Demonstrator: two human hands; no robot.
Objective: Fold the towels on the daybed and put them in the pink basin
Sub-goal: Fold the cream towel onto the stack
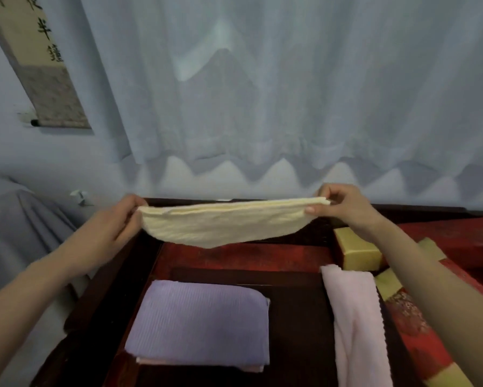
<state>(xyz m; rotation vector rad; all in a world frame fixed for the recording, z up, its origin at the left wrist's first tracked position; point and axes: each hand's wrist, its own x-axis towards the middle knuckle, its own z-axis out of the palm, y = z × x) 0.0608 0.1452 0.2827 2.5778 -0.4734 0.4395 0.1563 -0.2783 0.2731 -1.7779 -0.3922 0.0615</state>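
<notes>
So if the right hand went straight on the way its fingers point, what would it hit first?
The right hand points along the cream towel it pinches; past that, probably the left hand at the other end.

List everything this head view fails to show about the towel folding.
1. The pink basin: nowhere in the head view.
2. The pink layer under the purple towel: mostly covered by it, so its size is unknown.
3. The pink towel: its near end is cut off by the bottom edge.
4. The yellow towel: blur leaves its layer count unclear, and its ends cover some fingertips of the left hand and right hand.
</notes>
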